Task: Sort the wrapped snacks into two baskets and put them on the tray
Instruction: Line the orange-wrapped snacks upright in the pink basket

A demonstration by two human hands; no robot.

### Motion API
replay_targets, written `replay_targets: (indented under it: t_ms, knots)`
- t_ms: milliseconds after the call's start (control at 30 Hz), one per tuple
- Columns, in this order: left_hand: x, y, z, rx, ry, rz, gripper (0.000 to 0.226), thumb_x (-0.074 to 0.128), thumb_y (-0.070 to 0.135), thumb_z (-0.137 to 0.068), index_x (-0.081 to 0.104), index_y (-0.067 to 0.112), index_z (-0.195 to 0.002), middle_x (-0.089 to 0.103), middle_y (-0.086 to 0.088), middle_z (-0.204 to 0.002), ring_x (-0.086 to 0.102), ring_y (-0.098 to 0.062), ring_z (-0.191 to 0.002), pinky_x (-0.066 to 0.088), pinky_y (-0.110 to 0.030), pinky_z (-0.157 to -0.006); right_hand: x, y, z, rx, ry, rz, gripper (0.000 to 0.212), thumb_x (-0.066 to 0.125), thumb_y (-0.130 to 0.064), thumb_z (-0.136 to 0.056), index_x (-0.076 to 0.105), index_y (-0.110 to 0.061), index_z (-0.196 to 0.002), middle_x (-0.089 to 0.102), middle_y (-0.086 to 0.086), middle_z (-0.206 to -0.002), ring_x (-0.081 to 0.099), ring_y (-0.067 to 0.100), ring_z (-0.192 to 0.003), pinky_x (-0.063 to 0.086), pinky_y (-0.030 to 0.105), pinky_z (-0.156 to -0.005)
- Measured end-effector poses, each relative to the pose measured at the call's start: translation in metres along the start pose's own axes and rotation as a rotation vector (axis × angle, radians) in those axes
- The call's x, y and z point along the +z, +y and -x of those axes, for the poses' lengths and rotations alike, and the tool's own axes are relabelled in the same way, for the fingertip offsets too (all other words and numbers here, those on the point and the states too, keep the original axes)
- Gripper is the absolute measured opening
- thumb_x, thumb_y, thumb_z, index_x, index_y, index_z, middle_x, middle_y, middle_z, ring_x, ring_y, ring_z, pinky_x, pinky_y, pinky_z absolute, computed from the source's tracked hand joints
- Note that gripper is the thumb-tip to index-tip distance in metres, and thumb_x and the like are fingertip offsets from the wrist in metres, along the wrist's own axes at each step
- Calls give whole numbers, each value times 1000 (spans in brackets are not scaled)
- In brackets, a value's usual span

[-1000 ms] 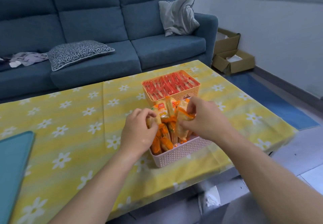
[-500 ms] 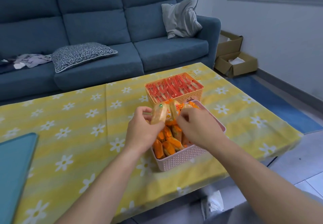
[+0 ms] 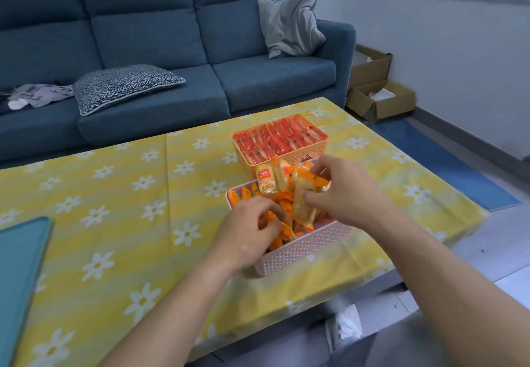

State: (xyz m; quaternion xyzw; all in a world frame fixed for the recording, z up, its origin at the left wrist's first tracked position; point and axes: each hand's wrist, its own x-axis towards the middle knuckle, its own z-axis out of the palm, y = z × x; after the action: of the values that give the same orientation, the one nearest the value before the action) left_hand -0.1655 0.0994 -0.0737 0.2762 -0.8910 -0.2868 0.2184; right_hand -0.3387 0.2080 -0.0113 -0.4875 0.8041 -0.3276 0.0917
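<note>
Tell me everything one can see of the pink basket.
The pink basket is rectangular, apparently plastic, with finely textured walls. It stands upright on the yellow tablecloth near the front edge, close before the orange basket. Orange-wrapped snacks fill it. The left hand reaches among them; the right hand grips a few over it.

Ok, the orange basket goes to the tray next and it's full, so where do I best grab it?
Probably take the orange basket by its two short end walls, under the rim, coming in from left and right: red packs fill it to the top, and the pink basket crowds its near side.
</note>
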Motion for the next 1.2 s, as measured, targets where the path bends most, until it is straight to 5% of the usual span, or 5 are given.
replay_targets:
  t_ms: [200,433,600,767,1200]
  knots:
    - [-4,-9,5,96,-138,-272,32,42,41,-73,72,40,-83,66,22,-89,49,-8,-86,45,-33,-78,40,-3,12,-46,-64,238,25,70,-32,-80,46,-24,-81,64,1,-86,62,26,-80,40,30,-52]
    - [-8,-11,-38,-218,250,-48,9,60,30,-87,59,38,-91,59,17,-93,58,-4,-83,53,-33,-71,52,-6,12,82,-304,437,28,49,-37,-90,45,-21,-67,51,-2,-74,55,29,-70,39,34,-62]
    - [4,0,-66,-238,280,-69,12,60,31,-90,56,36,-100,53,10,-105,54,-12,-94,42,-25,-66,27,4,-7,-54,202,316,18,58,-34,-84,68,-27,-98,68,-4,-93,64,22,-83,50,30,-61]
    - [15,11,-44,5,205,-59,12,58,20,-79,60,32,-80,57,17,-88,53,-10,-89,43,-29,-72,23,20,-26,-16,-65,414,61,57,-33,-86,43,-29,-145,59,-1,-137,55,30,-121,46,44,-95]
    - [17,6,-10,128,-254,-276,51,32,34,-75,71,38,-107,65,23,-115,48,-10,-103,45,-35,-92,5,29,-4,185,-98,-458,41,86,-20,-72,56,-31,-97,68,-10,-79,67,1,-62,52,21,-52]
